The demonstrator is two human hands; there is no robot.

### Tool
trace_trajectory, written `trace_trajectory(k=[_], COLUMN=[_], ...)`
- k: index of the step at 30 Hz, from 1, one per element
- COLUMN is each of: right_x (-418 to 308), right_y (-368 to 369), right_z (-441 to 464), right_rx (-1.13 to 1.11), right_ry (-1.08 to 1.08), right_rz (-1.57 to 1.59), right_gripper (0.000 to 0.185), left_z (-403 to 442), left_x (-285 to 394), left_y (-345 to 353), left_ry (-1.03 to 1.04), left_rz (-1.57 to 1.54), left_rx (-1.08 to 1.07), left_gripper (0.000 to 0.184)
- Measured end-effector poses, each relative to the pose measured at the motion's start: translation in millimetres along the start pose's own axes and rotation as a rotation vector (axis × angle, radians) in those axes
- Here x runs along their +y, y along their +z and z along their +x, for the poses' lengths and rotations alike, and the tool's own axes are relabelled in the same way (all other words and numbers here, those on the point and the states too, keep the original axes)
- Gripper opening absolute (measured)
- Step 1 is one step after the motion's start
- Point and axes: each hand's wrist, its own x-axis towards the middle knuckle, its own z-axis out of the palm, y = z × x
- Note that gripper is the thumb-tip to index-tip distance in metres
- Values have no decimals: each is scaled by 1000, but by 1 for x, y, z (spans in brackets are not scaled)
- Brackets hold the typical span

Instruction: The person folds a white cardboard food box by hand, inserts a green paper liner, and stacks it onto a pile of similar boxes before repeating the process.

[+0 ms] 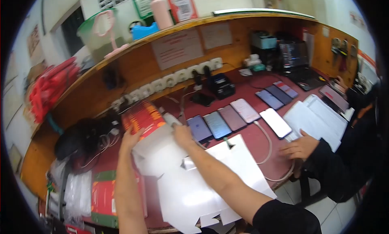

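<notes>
A large white sheet (186,193) with notched edges, like an unfolded carton, spreads over the near side of the table. Its far end meets a red and orange printed panel (148,116). My left hand (130,140) grips the left edge of that panel, with its fingers partly hidden. On the other side, my right hand (182,135) is closed at the sheet's right edge, beside a small pale grey object (172,120) that I cannot make out. A second white sheet (243,161) lies under my right forearm.
Several phones (232,118) lie in rows beyond my right hand. A person's hand (300,147) rests near a white-screened phone (276,122) and papers (316,116). Red and green printed packaging (104,197) lies front left. A power strip (178,76) runs along the back.
</notes>
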Motion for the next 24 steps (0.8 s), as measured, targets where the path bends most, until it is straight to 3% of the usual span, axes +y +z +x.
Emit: trace_trajectory(k=[1, 4, 5, 6, 7, 8, 11, 13, 19, 23, 24], right_x=[-4, -5, -10, -3, -4, 0, -2, -2, -3, -12, -18], right_y=[-7, -18, -29, -29, -20, -15, -18, -17, -10, -22, -28], right_z=[-1, -1, -6, -2, 4, 7, 9, 10, 17, 12, 6], right_rx=[-30, -124, -179, -191, -215, -198, -211, -184, -167, -207, -207], right_ry=[19, 20, 7, 18, 16, 15, 21, 52, 54, 93, 82], right_rz=[-3, 85, 53, 49, 49, 42, 18, 54, -35, -37, -40], right_gripper=[27, 40, 49, 52, 55, 53, 50, 48, 45, 42, 42], left_z=[-18, -18, -33, -33, -31, -40, -33, -52, -54, -54, -51], left_x=[24, 10, 14, -10, -59, -61, -91, -60, -52, -56, -64], left_y=[1, -14, -22, -21, -16, -8, 11, 9, 8, 7, 8], left_ry=[-25, -61, -164, -67, 164, 170, 204, 44, -3, -37, 13], left_rz=[-30, -20, -195, -248, -47, 87, 189, 275, 426, 393, 219], left_rx=[-32, -86, -229, -251, -253, -204, -155, -89, -1, 14, 18], left_gripper=[98, 110, 119, 130, 136, 138, 135, 130, 120, 121, 115])
